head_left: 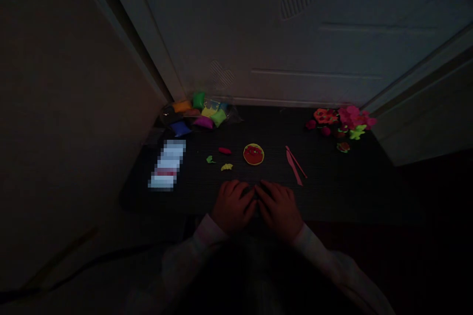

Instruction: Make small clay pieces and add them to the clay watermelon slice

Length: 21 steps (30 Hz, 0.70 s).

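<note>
My left hand [234, 206] rests at the front edge of the dark table, fingers loosely bent and apart, with nothing visible in it. Beside it my right hand [280, 208] lies with its fingers spread, their tips almost meeting those of the left; I cannot tell if they touch. Just beyond them sits a round red clay disc with a yellow rim [253, 161]. Left of the disc are a red clay roll [224, 151], a green clay piece [210, 159] and a yellow clay piece [226, 167]. A pink modelling knife [294, 167] and a thin pink stick [298, 165] lie to the right.
Bagged clay packets in several colours [204, 112] lie at the back left. A lit, blurred-out screen [167, 165] is at the left. Colourful clay figures [354, 118] cluster at the back right. A pale door panel [258, 44] stands behind the table [340, 187]. The light is dim.
</note>
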Available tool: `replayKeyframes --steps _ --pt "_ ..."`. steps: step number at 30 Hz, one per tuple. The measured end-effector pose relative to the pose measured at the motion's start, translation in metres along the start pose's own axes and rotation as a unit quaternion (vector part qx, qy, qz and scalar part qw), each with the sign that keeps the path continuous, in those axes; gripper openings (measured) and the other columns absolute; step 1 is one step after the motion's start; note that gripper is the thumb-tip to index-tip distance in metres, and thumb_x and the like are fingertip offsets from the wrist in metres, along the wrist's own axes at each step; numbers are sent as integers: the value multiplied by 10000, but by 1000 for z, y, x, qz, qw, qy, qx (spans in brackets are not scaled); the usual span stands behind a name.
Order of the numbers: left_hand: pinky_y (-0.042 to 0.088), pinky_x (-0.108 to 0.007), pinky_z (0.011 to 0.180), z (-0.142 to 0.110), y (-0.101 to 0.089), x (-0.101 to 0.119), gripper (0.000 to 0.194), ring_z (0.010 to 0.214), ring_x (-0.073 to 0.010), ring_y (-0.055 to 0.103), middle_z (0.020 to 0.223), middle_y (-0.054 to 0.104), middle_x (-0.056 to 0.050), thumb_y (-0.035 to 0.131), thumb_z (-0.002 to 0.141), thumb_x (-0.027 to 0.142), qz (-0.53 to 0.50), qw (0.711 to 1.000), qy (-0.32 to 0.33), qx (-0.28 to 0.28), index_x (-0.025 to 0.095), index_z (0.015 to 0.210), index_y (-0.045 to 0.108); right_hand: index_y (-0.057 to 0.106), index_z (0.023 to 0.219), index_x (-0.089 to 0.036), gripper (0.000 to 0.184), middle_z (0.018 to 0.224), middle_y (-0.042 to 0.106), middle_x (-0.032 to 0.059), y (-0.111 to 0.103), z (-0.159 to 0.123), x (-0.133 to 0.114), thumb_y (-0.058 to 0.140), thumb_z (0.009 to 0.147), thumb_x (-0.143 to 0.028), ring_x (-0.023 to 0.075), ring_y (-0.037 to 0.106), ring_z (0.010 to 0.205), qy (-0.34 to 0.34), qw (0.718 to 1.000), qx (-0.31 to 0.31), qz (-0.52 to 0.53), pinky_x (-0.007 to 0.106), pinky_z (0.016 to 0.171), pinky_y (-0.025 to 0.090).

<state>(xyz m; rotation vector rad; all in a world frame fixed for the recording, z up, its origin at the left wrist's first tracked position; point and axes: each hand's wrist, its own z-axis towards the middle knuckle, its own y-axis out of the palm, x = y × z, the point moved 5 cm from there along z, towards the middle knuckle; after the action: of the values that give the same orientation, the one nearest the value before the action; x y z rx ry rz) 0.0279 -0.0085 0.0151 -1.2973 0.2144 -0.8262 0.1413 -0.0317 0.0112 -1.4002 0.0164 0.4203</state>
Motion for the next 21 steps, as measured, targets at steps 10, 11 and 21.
replayKeyframes --steps 10,11,21 --pt "353 -399 798 -1 1 0 272 923 -220 430 969 561 -75 455 773 303 5 1000 0 8 193 986 584 530 1085 -161 316 1121 536 75 1 0 1 405 807 -245 205 424 997 6 1000 4 4 361 824 301" --pt "354 -399 797 -1 1 0 272 919 -220 431 967 562 -75 455 773 301 6 1000 1 8 191 986 584 528 1088 -162 318 1120 537 76 1 0 1 407 806 -245 205 425 997 5 1000 4 2 361 823 302" --pt "356 -395 798 -4 1 -1 276 918 -220 430 964 567 -75 454 772 296 1 1000 1 7 184 991 580 521 1103 -190 323 1127 527 78 2 0 1 407 808 -255 211 421 1001 2 1000 0 0 367 823 292"
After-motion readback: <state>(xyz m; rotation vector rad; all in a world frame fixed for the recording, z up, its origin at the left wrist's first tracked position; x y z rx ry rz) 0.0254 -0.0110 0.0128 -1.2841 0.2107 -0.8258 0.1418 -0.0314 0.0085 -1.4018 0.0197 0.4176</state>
